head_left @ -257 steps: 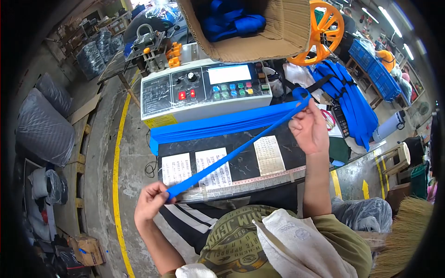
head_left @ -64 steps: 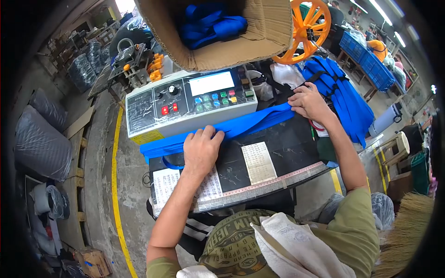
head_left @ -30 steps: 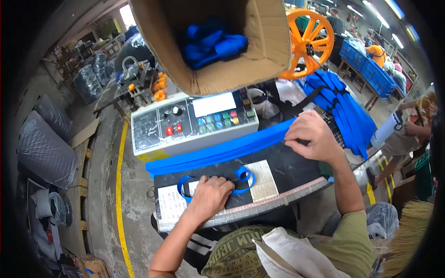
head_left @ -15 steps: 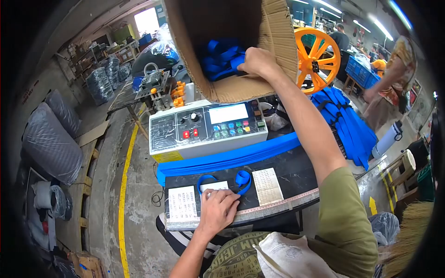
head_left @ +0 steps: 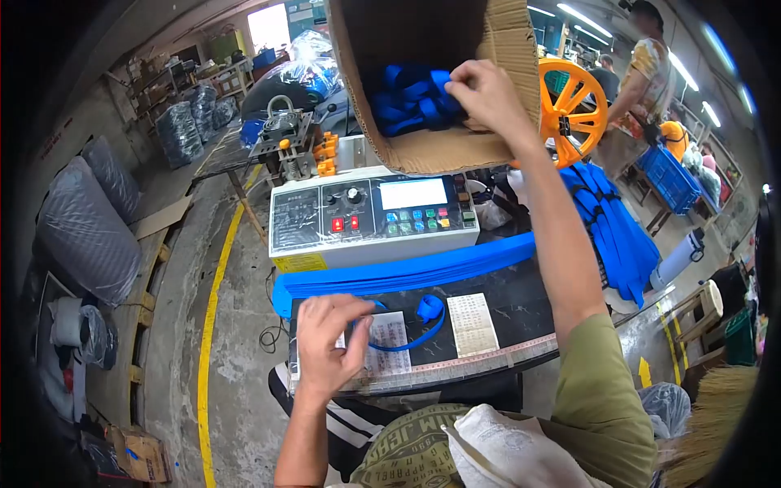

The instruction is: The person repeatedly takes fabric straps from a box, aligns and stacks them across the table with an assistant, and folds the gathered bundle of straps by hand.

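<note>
My right hand is inside the open cardboard box, its fingers pinched together beside a pile of blue straps. Whether a strap is caught in the fingertips cannot be made out. Over the left part of the black table, my left hand is raised with thumb and forefinger apart. A single blue strap curves across a printed sheet near it and ends in a small coil. Part of this strap is hidden behind the left hand.
A control machine with a screen and buttons stands behind the table. A long blue strap bundle lies before it. Also around are a measuring tape, an orange wheel, hanging blue straps and a person at the right.
My left hand has lifted off the strap and sheet, moved left, and spread its fingers. My right hand has risen slightly within the box. The person at the right has moved farther back.
</note>
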Motion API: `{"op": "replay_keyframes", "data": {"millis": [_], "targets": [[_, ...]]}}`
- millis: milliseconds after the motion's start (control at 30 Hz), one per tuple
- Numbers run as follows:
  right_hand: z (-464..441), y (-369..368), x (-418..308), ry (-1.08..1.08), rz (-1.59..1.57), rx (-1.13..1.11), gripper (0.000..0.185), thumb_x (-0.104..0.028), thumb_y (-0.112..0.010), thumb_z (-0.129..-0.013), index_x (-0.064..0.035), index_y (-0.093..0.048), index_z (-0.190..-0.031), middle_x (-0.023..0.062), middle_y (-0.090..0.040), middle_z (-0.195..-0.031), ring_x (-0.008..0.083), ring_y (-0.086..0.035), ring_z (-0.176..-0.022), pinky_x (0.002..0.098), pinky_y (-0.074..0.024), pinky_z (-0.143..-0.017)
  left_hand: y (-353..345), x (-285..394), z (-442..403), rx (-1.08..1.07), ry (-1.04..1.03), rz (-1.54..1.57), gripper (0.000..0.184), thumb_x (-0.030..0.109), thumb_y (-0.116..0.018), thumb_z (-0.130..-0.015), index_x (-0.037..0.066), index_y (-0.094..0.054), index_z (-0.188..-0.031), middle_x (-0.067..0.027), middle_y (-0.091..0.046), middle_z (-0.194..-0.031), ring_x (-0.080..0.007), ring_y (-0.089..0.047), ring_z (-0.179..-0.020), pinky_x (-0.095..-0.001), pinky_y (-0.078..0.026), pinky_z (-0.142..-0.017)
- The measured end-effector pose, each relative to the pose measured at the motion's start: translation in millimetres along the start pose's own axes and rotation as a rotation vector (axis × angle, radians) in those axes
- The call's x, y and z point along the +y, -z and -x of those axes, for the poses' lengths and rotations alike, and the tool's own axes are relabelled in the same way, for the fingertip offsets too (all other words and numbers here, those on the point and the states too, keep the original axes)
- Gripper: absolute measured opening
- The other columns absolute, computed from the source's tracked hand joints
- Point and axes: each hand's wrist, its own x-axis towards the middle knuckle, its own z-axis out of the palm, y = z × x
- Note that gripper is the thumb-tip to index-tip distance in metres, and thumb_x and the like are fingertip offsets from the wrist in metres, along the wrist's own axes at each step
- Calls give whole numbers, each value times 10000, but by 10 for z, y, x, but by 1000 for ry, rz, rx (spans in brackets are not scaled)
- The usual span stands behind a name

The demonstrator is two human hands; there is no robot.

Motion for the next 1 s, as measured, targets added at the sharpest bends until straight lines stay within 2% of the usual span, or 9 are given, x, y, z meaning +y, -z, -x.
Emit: {"op": "replay_keyframes", "data": {"millis": [133, 267, 367, 400, 433, 467, 533, 767, 1000], "targets": [[296, 795, -735, -202, -894, -450, 205, -221, -718, -1122, -23, -720, -1171, -49, -636, -947, 22, -596, -855, 220, -499, -784, 216, 194, -458, 174, -100, 136, 206, 48, -814, -941, 51, -823, -1147, -166, -791, -1136, -325, -735, -1130, -441, -544, -1035], [732, 1251, -1409, -70, -1029, -874, 180, -168, -788, -1089, -15, -749, -1176, -62, -646, -917, 1, -558, -808, 209, -450, -721, 263, 513, -1035, 318, -283, 21, 213, 113, -845, -972, 8, -809, -1154, -131, -806, -1139, -321, -739, -1133, -447, -536, -1075], [884, 1351, -1382, -132, -957, -1075, 214, -138, -844, -1045, -7, -785, -1204, -64, -657, -893, 1, -553, -788, 218, -442, -693, 269, 416, -1119, -198, -328, 56, 182, 161, -873, -985, 35, -808, -1100, -41, -802, -1028, -220, -740, -967, -373, -563, -924], [929, 1403, -1299, -188, -895, -1113, 234, -132, -866, -1027, -4, -801, -1211, -64, -661, -880, 3, -553, -782, 220, -440, -685, 280, 346, -1056, -205, -324, 60, 182, 161, -873, -985, 35, -808, -1100, -41, -802, -1028, -220, -740, -967, -373, -563, -924], [982, 1461, -1201, -245, -834, -1147, 256, -127, -888, -1008, 0, -817, -1219, -63, -665, -868, 6, -553, -775, 223, -437, -678, 294, 210, -949, -377, 101, 359, 204, 180, -893, -982, 25, -796, -1072, -15, -785, -978, -168, -728, -921, -332, -572, -877], [1059, 1449, -977, -230, -807, -1150, 280, -141, -912, -987, 2, -832, -1215, -53, -695, -872, 9, -577, -775, 221, -448, -681, 317, 31, -864, -538, 538, 645, 235, 199, -914, -980, 14, -783, -1044, 11, -768, -927, -116, -717, -875, -291, -582, -831], [1301, 1372, -416, -316, -814, -1148, 310, -159, -949, -951, 10, -850, -1192, -27, -752, -896, 19, -630, -789, 215, -477, -699, 410, -474, -692, -497, 580, 631, 208, 187, -920, -983, 42, -772, -997, 30, -746, -886, -46, -662, -770, -234, -540, -710], [2040, 1231, 942, -738, -724, -1085, 264, -186, -916, -983, 5, -862, -1158, -13, -775, -909, 49, -661, -790, 218, -494, -695, 686, -1708, -180, -439, 797, 512, 189, 171, -934, -962, 72, -775, -986, 35, -732, -881, -68, -631, -781, -261, -512, -737], [2484, 806, 1400, -893, -748, -781, 311, -183, -887, -1000, 3, -823, -1241, -26, -736, -876, 50, -633, -758, 232, -481, -672, 491, -1974, -166, -222, 814, 385, 200, 175, -934, -967, 77, -762, -994, 39, -719, -875, -65, -600, -767, -274, -490, -713]]}}
